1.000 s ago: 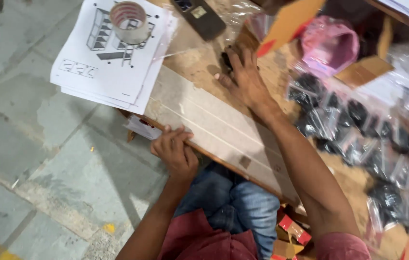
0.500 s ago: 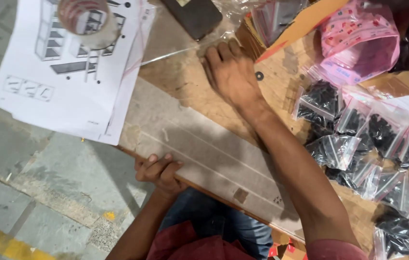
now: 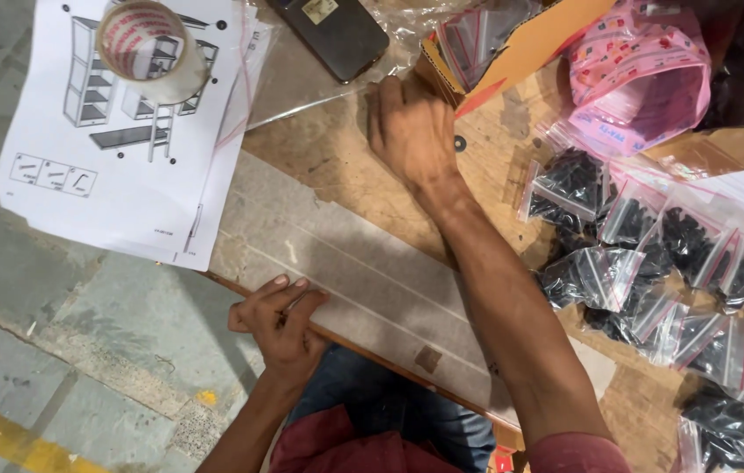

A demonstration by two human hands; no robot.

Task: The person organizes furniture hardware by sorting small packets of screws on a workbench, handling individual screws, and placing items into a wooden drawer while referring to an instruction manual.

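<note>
**Hands on a board at the bench**

I see my left hand [image 3: 280, 320], fingers together, gripping the near edge of a pale board [image 3: 372, 280]. My right hand [image 3: 411, 131] lies flat, fingers together, on the wooden bench [image 3: 328, 158] beyond it, beside a small black washer [image 3: 460, 142].

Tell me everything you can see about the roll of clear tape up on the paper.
The roll of clear packing tape is a wide ring of glossy see-through film wound on a core with reddish print inside. It lies flat, its hole facing up, on the white printed instruction sheets at the top left, covering part of a shelf drawing. Neither hand touches it; the dark phone lies to its right, apart.
</note>
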